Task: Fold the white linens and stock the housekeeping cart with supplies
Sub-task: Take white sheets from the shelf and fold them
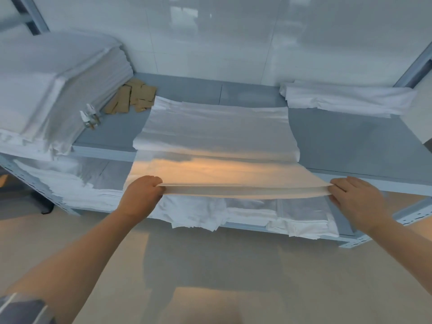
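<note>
1. Two bare hands hold one white linen sheet (pixel 215 136) by its near folded edge, pulled taut between them in front of a grey metal shelf (pixel 339 141)
2. At far left on the shelf, a tall stack of folded white linens (pixel 58 73) sits with its lower layers spilling over the shelf's front edge
3. Just right of that stack stand two small clear bottles (pixel 88 118), and behind them lies a loose heap of brown paper packets (pixel 133 95), touching the stack's side
4. The left hand (pixel 140 195) grips the sheet's left corner, fingers (pixel 153 181) curled over the top of the folded edge and closed tightly on it
5. The sheet's far half lies flat on the middle of the shelf; its near half hangs off the front edge and spans the air to the hands
6. On the lower shelf level, behind the held edge, lie rumpled white linens (pixel 194 213) and some clear plastic wrapping (pixel 301 206)
7. The right hand (pixel 360 199) pinches the sheet's right corner, thumb on top and fingers beneath, closed on the cloth
8. At the shelf's back right lies another folded white cloth (pixel 346 99), well apart from the sheet
</note>
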Available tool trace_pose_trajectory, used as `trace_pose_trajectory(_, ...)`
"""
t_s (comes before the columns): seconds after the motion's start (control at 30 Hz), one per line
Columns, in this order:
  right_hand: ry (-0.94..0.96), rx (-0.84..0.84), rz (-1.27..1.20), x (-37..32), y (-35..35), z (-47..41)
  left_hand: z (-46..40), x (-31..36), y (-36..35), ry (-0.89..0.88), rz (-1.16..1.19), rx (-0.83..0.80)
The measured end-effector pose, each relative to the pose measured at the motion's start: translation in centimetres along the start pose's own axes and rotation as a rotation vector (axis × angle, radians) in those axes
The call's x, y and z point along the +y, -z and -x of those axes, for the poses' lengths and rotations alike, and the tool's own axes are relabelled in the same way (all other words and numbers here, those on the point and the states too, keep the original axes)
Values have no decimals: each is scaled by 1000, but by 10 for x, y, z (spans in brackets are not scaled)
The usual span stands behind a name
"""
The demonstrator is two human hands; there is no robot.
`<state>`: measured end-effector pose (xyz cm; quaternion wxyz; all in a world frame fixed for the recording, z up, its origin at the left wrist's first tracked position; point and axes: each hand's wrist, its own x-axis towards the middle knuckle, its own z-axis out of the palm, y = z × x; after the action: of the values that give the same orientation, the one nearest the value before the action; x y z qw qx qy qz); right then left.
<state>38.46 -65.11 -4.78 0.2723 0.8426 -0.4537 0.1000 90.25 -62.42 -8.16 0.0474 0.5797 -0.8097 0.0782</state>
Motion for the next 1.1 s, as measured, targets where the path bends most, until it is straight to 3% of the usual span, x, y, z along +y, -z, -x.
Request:
trace_pose_trajectory(0.13, -51, 18, -27, -5, 20, -10, -8, -24, 38, -74, 44, 84)
trace_pose_trajectory(0.33, -396, 41, -159, -10, 43, -45, -33, -54, 80, -132, 45, 205)
trace_pose_trajectory(0.73, -604, 11, -259, 35, 10, -134, -135, -100, 105, -110, -53, 320)
trace_pose_trajectory(0.93, -676, 49, -406, 65, -45, -196, -201, -115, 70, 59, -161, 373)
trace_pose_trajectory(1.03, -776, 45, -522, 69, -77, -219, -232, -123, 48, 188, -211, 275)
trace_pose_trajectory(1.1, -814, 67, -591, 69, -101, -228, -248, -125, 34, 193, -193, 308)
